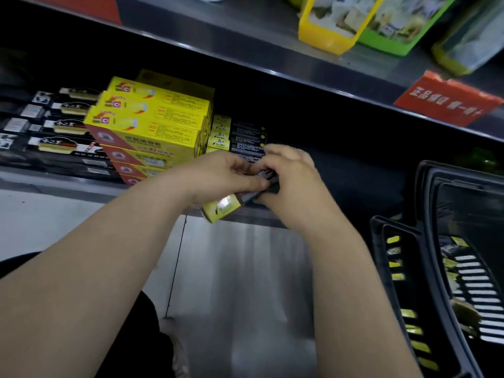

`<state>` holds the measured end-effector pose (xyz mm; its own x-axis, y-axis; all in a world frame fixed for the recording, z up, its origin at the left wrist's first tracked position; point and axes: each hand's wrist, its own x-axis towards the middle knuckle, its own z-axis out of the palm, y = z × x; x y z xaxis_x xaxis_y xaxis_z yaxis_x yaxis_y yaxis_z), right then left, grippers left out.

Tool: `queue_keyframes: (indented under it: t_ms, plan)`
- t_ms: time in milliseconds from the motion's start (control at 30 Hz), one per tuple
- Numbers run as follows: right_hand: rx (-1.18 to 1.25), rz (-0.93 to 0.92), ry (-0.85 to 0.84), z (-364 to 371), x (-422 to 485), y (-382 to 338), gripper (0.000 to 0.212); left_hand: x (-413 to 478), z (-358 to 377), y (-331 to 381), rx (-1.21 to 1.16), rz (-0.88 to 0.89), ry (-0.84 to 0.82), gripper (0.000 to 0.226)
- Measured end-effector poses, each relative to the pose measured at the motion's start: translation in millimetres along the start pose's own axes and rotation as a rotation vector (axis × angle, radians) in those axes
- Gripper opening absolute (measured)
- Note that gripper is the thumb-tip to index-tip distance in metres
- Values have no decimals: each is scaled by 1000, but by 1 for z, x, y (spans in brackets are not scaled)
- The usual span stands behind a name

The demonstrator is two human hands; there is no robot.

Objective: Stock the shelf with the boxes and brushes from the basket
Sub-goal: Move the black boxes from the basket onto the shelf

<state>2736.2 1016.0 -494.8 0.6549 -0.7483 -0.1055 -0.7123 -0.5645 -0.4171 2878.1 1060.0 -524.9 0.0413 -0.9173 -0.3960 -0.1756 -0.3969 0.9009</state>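
Hands: L hand (226,173) + R hand (291,181) clamp small black-yellow cardboard box (222,209).
Shelf: stocking grey metal shelf (54,184) front; nxt push back.

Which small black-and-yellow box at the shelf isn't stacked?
The box gripped by left hand and right hand at the shelf edge; the other boxes sit stacked behind.

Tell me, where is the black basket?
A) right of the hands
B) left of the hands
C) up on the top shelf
A: the basket sits at the far right, beyond the left hand and right hand, which hold a box.
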Motion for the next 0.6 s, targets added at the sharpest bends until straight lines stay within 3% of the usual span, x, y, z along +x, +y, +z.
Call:
queue_keyframes:
  t_ms: [100,233,333,433,600]
  plan:
    - [-6,44,-59,-21,10,-2,34,-3,-7,7,254,65,10,52]
    - [0,150,-150,-42,25,16,24,-3,-13,7,452,170,214,83]
    - [38,236,-28,-41,51,38,29,2,-5,-1,491,154,241,79]
    - [-6,269,64,-24,90,51,38,6,7,-13,688,28,92,71]
    - [-27,222,-8,20,133,56,38,14,12,-26,945,-45,4,75]
